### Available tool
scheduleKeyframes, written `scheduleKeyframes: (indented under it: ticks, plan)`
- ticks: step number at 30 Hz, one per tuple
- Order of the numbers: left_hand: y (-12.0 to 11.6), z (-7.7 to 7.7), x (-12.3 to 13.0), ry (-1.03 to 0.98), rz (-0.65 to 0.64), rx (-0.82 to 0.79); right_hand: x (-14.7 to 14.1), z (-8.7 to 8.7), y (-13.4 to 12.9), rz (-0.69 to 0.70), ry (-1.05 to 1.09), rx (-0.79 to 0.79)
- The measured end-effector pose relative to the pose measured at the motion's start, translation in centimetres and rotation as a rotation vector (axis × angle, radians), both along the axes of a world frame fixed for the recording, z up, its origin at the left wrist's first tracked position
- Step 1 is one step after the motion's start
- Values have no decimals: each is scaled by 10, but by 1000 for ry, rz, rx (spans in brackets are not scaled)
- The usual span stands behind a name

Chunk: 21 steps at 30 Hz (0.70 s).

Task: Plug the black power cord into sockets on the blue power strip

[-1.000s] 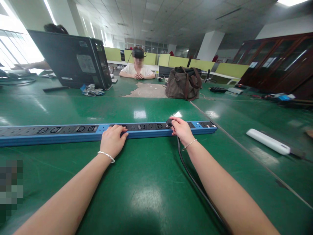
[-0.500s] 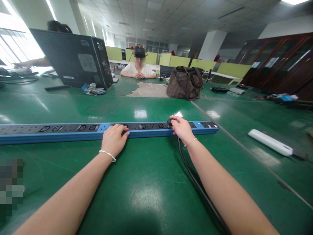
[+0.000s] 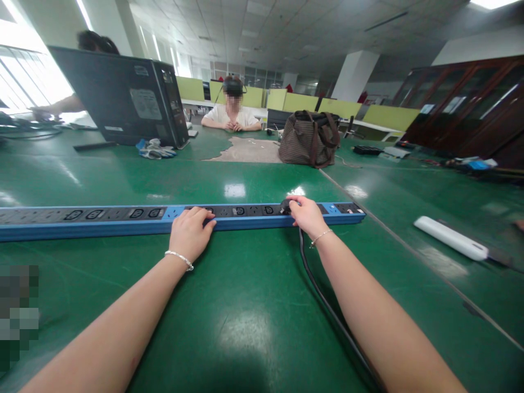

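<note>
Nudged slightly toward the counter's [image 3: 245, 273] right edge, the plug [image 3: 285, 206], likely rigid, is being clamped bodily in the right grip [image 3: 307, 214].

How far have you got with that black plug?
Looks done: the left hand steadies the blue power strip, and the black plug is at its sockets. In hand: the right hand grips the plug, with the cable hanging below. Seemingly left: seating it fully and letting go; the fingers hide whether it is in.

A brown handbag [image 3: 307, 139], a computer tower [image 3: 118, 98] and gloves [image 3: 155, 149] are set on the green surface [image 3: 245, 273]; a seated person [image 3: 232, 112] is seen beyond.
</note>
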<state>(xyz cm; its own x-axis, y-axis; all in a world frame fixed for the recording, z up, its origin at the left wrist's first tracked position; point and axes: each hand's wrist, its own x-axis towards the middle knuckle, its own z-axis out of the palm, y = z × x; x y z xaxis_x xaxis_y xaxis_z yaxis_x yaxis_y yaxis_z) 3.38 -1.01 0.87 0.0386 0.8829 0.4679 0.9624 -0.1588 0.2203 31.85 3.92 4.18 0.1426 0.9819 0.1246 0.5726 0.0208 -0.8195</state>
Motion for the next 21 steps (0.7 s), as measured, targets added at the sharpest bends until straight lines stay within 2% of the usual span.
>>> scheduleKeyframes:
  ticks: [11, 21]
  plan:
    - [-1, 1, 1, -8, 13, -4, 1, 14, -2, 44, -471, 41]
    - [0, 0, 1, 7, 18, 1, -13, 22, -7, 98, -682, 33]
